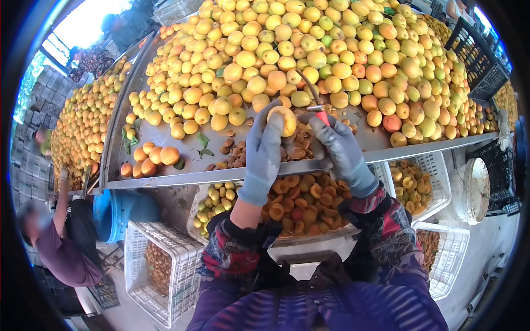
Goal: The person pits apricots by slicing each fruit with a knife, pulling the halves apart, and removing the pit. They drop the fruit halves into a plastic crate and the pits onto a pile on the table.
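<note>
In a grey glove, my left hand (264, 144) holds a yellow-orange apricot (284, 121) upright between thumb and fingers, above the metal table's front part. Close on its right, my gloved right hand (334, 144) grips the red handle (322, 117) of a curved, sickle-like blade (309, 86). The blade points up and to the left, over the fruit pile, apart from the held apricot. Beneath and between my hands lie brown pits (296, 144) on the table. A big pile of apricots (276, 44) rises behind them.
The metal table edge (215, 175) runs below my wrists. Under it stand crates of halved apricots (309, 201) and whole ones. A white crate with pits (160, 270) and a blue bucket (124, 212) are lower left. A person (69, 248) is at the left, and a black crate (477, 60) upper right.
</note>
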Demonstrator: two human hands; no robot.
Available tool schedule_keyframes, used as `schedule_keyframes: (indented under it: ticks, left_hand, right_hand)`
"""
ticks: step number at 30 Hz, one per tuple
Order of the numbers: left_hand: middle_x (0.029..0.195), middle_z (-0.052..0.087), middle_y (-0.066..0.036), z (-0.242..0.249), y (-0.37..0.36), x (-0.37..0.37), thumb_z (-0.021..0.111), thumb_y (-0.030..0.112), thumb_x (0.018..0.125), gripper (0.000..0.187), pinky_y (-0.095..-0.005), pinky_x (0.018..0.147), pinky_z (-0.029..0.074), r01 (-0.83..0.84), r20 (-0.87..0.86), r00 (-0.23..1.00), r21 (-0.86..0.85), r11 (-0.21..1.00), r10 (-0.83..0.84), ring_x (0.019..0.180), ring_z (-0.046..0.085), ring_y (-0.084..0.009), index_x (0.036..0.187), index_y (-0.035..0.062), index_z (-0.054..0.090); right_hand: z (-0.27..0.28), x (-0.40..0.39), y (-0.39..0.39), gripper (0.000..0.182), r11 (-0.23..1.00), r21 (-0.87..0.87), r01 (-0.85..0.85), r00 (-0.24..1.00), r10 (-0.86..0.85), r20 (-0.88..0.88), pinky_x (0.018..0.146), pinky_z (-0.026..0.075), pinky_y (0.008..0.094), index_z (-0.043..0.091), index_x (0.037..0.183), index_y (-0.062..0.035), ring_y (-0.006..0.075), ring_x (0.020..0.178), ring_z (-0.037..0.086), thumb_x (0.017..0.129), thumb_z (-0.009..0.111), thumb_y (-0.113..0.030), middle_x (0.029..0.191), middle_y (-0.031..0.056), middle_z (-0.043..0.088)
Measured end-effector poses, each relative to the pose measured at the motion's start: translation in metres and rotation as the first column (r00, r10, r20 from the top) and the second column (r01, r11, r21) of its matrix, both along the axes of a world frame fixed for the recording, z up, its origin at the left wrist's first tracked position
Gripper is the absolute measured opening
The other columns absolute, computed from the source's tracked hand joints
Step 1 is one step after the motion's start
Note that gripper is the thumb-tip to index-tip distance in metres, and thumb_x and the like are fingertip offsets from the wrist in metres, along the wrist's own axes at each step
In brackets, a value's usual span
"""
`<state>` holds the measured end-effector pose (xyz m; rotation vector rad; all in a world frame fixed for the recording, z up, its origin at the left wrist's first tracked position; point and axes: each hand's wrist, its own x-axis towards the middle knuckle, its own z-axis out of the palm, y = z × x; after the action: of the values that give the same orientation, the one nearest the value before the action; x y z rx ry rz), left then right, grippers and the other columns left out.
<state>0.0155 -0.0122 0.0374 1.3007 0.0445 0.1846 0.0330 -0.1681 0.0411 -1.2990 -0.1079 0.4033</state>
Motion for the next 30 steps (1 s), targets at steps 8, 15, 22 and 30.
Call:
schedule_keyframes:
  ticks: [8,15,22,30]
  left_hand:
    - [0.101,0.062,-0.015,-0.021,-0.015,-0.001,0.043,0.021,0.099,0.039,-0.0284,0.081,0.047,-0.233,0.488,0.871,0.509,0.829,-0.055,0.09,0.06,-0.0188,0.128,-0.0043,0.045]
    - [0.096,0.062,-0.009,-0.013,-0.019,-0.009,0.041,0.023,0.1,0.034,-0.025,0.079,0.046,-0.115,0.362,0.93,0.433,0.894,-0.056,0.086,0.058,-0.0127,0.117,-0.0033,0.053]
    - [0.088,0.06,-0.004,-0.018,-0.019,-0.019,0.038,0.029,0.101,0.036,-0.0236,0.069,0.046,-0.224,0.408,0.912,0.563,0.796,-0.032,0.074,0.054,-0.0097,0.106,-0.0026,0.056]
    - [0.088,0.06,-0.003,-0.002,0.009,-0.015,0.043,0.04,0.097,0.042,-0.0192,0.054,0.044,0.341,-0.302,0.856,-0.28,0.897,-0.42,0.063,0.053,-0.0085,0.116,0.0038,0.053]
  right_hand:
    - [-0.014,-0.004,0.013,0.033,0.929,0.363,-0.072,0.982,0.003,0.188,0.082,0.046,0.0245,0.055,0.116,-0.0035,0.0079,0.093,0.055,0.091,0.063,-0.023,0.101,0.0008,0.059]
    - [-0.013,-0.008,0.015,0.03,0.981,0.192,0.014,0.936,-0.08,0.342,0.075,0.044,0.0198,0.056,0.112,-0.0025,0.0028,0.084,0.05,0.09,0.065,-0.021,0.094,-0.0022,0.058]
    - [-0.018,-0.01,0.011,0.021,0.997,0.055,0.049,0.933,-0.065,0.353,0.064,0.042,0.0181,0.059,0.101,-0.0031,0.0019,0.071,0.046,0.088,0.066,-0.018,0.079,-0.0049,0.054]
    - [-0.022,-0.006,0.001,0.023,0.985,0.169,-0.023,0.972,-0.017,0.233,0.047,0.037,0.0192,0.057,0.101,-0.003,0.0025,0.061,0.052,0.091,0.061,-0.023,0.072,-0.0028,0.057]
